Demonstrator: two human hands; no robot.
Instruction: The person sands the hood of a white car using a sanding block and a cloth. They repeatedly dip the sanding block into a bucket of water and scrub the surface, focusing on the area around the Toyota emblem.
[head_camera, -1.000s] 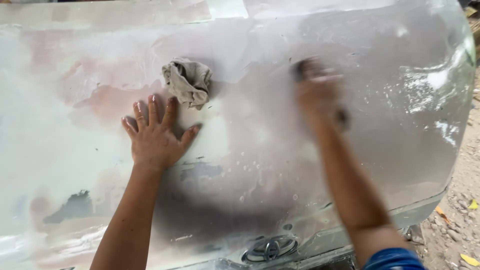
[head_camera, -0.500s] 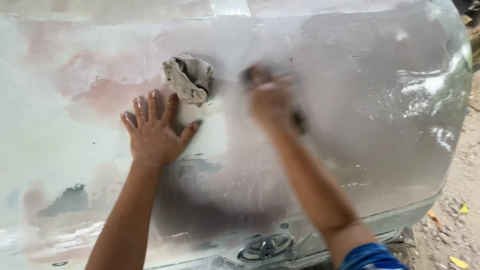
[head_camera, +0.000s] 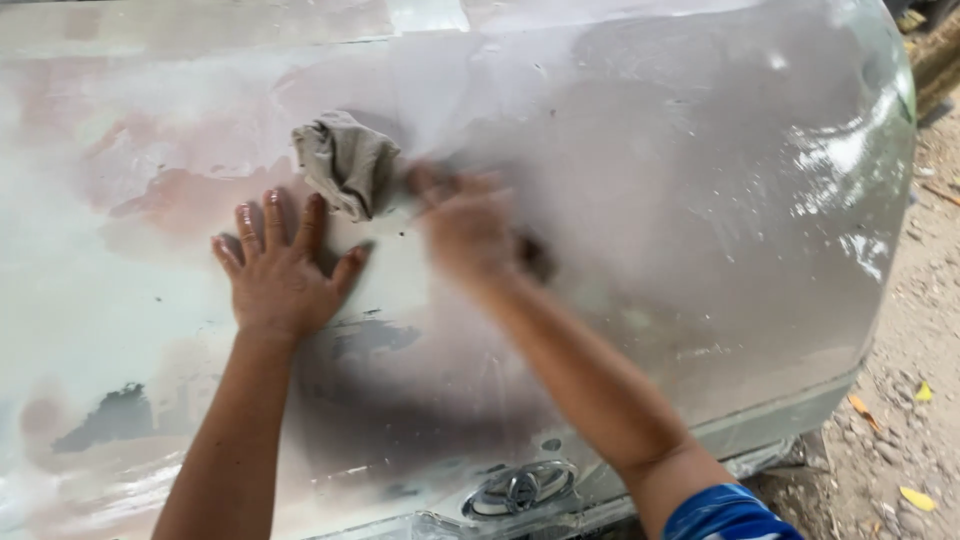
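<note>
The left hand (head_camera: 280, 270) lies flat on the sanded car panel (head_camera: 700, 200), fingers spread wide, holding nothing. Just above its fingertips a crumpled grey rag (head_camera: 345, 163) sits on the panel. The right hand (head_camera: 468, 225) is blurred — it presses on the panel just beside the rag, with something small and dark under it; whether it grips it I cannot tell. A metal emblem (head_camera: 520, 487) sits at the panel's lower edge, with dirt ground (head_camera: 910, 400) to the right.

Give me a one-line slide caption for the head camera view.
Left hand flat on a sanded car panel beside a crumpled rag; blurred right hand rubs the surface.
</note>
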